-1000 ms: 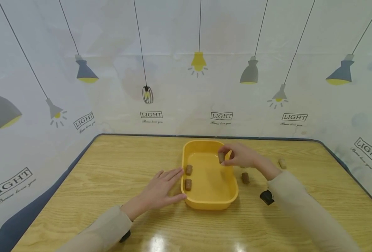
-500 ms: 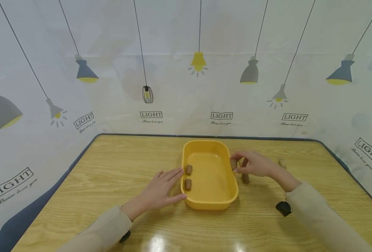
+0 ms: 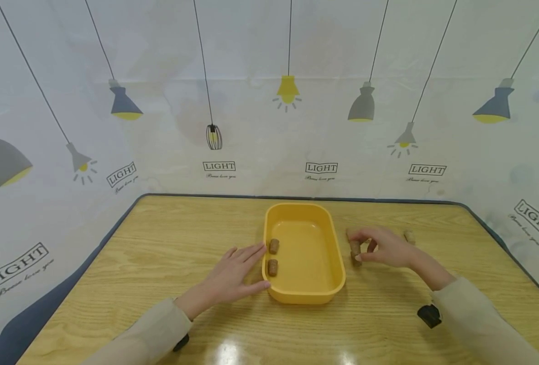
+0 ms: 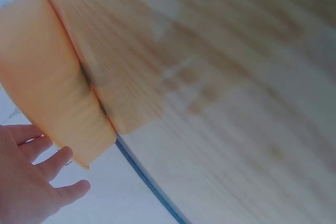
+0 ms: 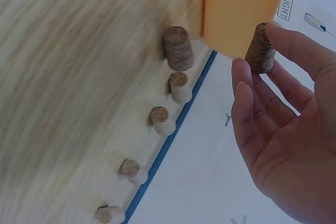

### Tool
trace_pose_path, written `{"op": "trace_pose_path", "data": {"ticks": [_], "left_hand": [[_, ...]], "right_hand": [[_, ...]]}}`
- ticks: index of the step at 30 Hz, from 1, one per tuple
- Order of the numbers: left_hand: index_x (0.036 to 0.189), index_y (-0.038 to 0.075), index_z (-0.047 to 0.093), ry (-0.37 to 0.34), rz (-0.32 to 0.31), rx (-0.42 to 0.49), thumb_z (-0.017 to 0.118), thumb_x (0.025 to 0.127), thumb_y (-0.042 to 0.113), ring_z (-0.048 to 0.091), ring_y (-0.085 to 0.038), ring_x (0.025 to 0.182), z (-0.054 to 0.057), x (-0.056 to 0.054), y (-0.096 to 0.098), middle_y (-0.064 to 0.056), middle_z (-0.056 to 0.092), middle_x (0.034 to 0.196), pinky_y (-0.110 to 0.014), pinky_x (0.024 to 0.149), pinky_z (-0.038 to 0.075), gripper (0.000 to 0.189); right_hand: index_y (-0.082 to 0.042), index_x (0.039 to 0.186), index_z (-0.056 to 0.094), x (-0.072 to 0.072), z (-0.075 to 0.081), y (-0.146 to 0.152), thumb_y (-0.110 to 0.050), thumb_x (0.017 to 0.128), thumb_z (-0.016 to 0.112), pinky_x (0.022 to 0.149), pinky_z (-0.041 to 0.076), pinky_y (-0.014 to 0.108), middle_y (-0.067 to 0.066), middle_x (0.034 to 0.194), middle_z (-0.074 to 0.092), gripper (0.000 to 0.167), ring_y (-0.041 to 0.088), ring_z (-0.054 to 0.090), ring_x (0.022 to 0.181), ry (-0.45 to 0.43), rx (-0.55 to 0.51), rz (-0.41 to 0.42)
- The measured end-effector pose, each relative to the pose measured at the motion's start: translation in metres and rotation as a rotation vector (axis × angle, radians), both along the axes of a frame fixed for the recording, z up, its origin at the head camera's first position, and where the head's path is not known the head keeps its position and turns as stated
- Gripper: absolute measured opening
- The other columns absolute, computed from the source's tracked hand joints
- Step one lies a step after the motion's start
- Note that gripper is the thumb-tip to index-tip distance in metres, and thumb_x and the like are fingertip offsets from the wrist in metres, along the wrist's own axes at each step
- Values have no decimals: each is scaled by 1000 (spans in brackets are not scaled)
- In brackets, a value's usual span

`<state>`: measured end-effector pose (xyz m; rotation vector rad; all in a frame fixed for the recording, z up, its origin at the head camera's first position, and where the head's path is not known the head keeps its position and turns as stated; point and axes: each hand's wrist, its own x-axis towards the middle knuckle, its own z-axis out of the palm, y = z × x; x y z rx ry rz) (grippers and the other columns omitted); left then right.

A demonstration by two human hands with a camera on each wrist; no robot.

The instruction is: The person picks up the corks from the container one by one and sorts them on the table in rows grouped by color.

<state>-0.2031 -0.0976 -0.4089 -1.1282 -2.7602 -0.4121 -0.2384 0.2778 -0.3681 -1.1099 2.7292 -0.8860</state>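
My left hand [image 3: 232, 274] lies at the left rim of a yellow tray [image 3: 304, 253], fingers straight and touching its edge. In the left wrist view that hand [image 4: 26, 177] shows spread fingers beside the tray's outer wall [image 4: 47, 72]. Inside the tray, along its left wall, are two brown corks, a far one [image 3: 274, 246] and a near one [image 3: 273, 267]. Right of the tray, my right hand [image 3: 388, 248] pinches a cork [image 5: 261, 50] between thumb and fingers, above the table. Another brown cork [image 5: 178, 49] stands on the table close by.
Several paler corks stand in a row on the wooden table, among them a near one [image 5: 180, 87] and one farther along [image 5: 133, 171]. One pale cork [image 3: 408, 236] shows beyond my right hand. Behind the table hangs a white backdrop [image 3: 260, 116] printed with lamps.
My right hand, pinching the cork, has moved from over the tray's right side across the rim to the table on the right. The left hand and the two corks in the tray have stayed put.
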Motion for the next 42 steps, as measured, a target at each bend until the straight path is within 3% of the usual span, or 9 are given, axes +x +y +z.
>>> {"op": "trace_pose_path", "data": {"ticks": [7,20,26,42], "left_hand": [[138,5,29,12,-7,14,39,85,59,33,-23,122,-1,0,0,-8,27,141,-51,96,21,77],[139,6,26,4,10,-3,39,85,60,29,-23,124,-1,1,0,-6,25,142,-51,97,20,77],[140,8,25,-11,14,-4,37,84,61,28,-22,125,0,1,0,-5,24,143,-50,98,19,78],[140,8,25,-19,15,2,36,84,62,27,-20,125,0,1,0,-4,23,143,-50,98,18,79]], "right_hand": [[9,110,54,6,-7,14,-5,79,65,63,49,27,17,101,58,35,30,53,89,-29,6,4],[10,115,50,13,-23,39,-14,83,62,68,47,32,18,108,54,42,31,50,94,-95,3,-77],[7,117,49,11,-32,51,-19,83,63,66,46,29,17,108,53,45,28,52,89,-139,18,-159],[6,117,51,-1,-45,51,-13,81,64,55,44,28,20,106,53,43,16,54,68,-181,29,-223]]}}
